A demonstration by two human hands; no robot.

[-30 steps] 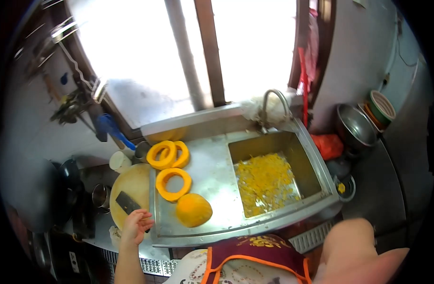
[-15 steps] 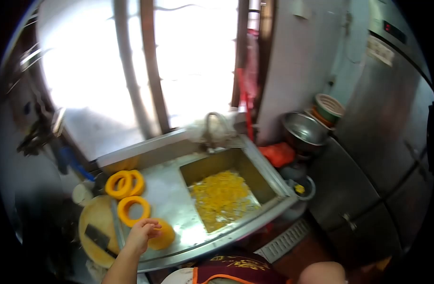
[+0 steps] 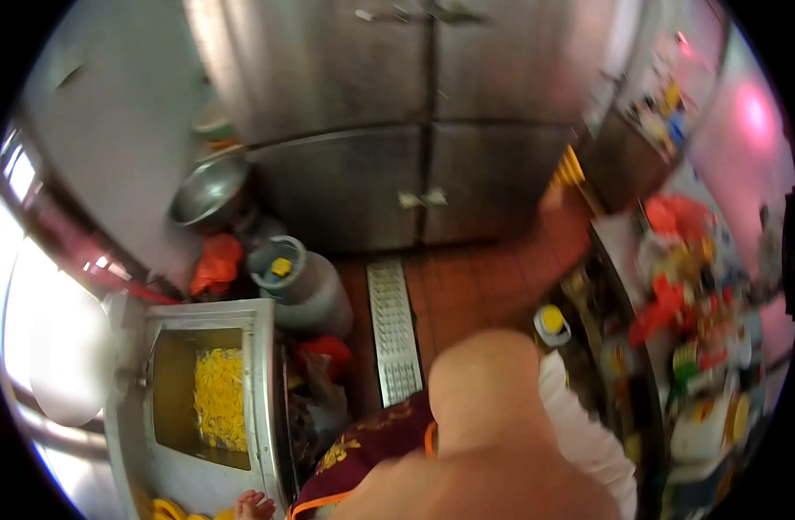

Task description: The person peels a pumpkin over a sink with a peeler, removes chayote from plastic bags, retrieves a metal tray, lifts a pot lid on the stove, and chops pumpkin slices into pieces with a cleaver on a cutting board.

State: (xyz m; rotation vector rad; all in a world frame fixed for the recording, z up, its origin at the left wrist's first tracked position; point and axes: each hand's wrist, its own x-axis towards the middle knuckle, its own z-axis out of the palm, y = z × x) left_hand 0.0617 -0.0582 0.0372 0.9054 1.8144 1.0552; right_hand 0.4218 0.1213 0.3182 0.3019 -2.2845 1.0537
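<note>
One window (image 3: pixel 46 295), far left, glaring white. Orange rings (image 3: pixel 168 510), at the lower left beside the basin; number unclear. One steel bowl (image 3: pixel 208 192), tilted, by the wall. One red bag (image 3: pixel 215 264), below the bowl. One sink (image 3: pixel 260 381), yellow shreds (image 3: pixel 218 394) spread over its floor. One left hand (image 3: pixel 255 505), at the sink's front edge near the rings: fingers loosely curled, nothing seen in its grasp. One grey cylinder (image 3: pixel 315 295), just beyond the sink. One maroon apron (image 3: pixel 363 446), orange-edged. One floor grate (image 3: pixel 394 334). One steel cabinet (image 3: pixel 345 186), doors closed. One bare right arm (image 3: pixel 484 381), bent, large at centre. One jug (image 3: pixel 552 322), yellow-capped. One crowded counter, far right, with red plastic (image 3: pixel 675 217) and bottles.

Changes: the wearer's view swings right, from sink to cabinet. Half a second ago the left hand is over the orange dome; now it is nearer the sink's front. Attention seems off the cutting for the moment.

Obscured: right hand out of sight, its grip impossible to tell; board and knife out of view; rings and left hand cut off below; counter goods blurred, mostly unreadable.
</note>
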